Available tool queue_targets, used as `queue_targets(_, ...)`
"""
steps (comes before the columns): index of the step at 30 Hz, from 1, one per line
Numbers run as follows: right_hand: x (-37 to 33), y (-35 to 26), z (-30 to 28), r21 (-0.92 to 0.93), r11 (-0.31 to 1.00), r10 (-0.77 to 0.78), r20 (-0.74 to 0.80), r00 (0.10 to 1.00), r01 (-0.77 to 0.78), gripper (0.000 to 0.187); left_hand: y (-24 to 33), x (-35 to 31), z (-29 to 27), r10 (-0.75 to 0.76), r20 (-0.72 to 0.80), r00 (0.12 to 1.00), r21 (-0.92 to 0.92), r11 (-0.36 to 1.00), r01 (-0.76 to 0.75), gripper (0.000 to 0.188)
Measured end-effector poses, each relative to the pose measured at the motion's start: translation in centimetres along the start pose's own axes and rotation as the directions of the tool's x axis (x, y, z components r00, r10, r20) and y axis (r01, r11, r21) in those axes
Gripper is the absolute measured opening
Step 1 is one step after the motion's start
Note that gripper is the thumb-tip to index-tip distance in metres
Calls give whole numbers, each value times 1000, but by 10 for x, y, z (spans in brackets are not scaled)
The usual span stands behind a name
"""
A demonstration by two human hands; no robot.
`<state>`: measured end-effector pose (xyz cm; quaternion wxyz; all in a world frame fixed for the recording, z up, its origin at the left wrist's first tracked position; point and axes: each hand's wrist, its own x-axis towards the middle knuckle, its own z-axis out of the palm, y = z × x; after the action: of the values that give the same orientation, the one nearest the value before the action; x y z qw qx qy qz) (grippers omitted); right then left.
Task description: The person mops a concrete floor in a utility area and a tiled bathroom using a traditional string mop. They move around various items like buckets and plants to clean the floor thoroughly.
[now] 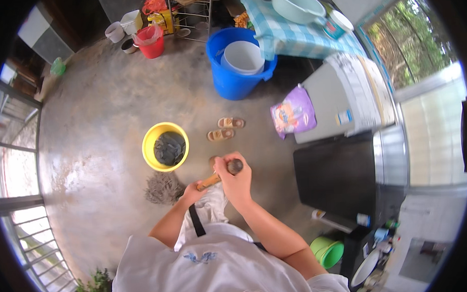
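Both of my hands are closed around the wooden handle of a mop (210, 181). My right hand (238, 183) grips it near the top end, whose rounded tip pokes up beside the fingers. Lower down the shaft, my left hand (192, 191) holds it, its fingers partly hidden. The grey string mop head (163, 188) rests on the floor to the left of my legs. Just beyond it stands a yellow bucket (146, 149) with dark grey cloth or similar material (170, 148) inside.
A pair of sandals (225, 129) lies ahead. Farther off are a blue tub (236, 88) holding a white bucket, a red bucket (151, 48) and a cloth-covered table (291, 41). On the right are a purple packet (296, 113), a black-topped unit (335, 173) and a green bucket (327, 252).
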<state>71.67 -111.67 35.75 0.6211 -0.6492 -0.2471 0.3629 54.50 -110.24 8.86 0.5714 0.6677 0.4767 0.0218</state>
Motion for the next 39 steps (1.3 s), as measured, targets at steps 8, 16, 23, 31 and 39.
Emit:
queue_targets(8,227,85,-80,195,911,238,471,850,-363,48,24,150,34,-288,-253,924,-154,954,256,28)
queue_targets(16,357,435,-136,-58,611,771,270,577,-790,40,23,304,63,-108,-453,885,-108,992,66,26)
queue_targets(23,421,754,-113,-658,645,625,162,764,-388,50,-3,386,85,-3,-283,959,-108,994,-29,32)
queue_targets(31,439,788,-36,-530,689,577,-13,816,-495,45,-27,395,117,19,-201,979,-130,990,-45,35)
queue_targets(39,439,741,-96,-516,608,573,-241,783,-603,68,-29,407,114,-25,-238,971,-43,999,15,39)
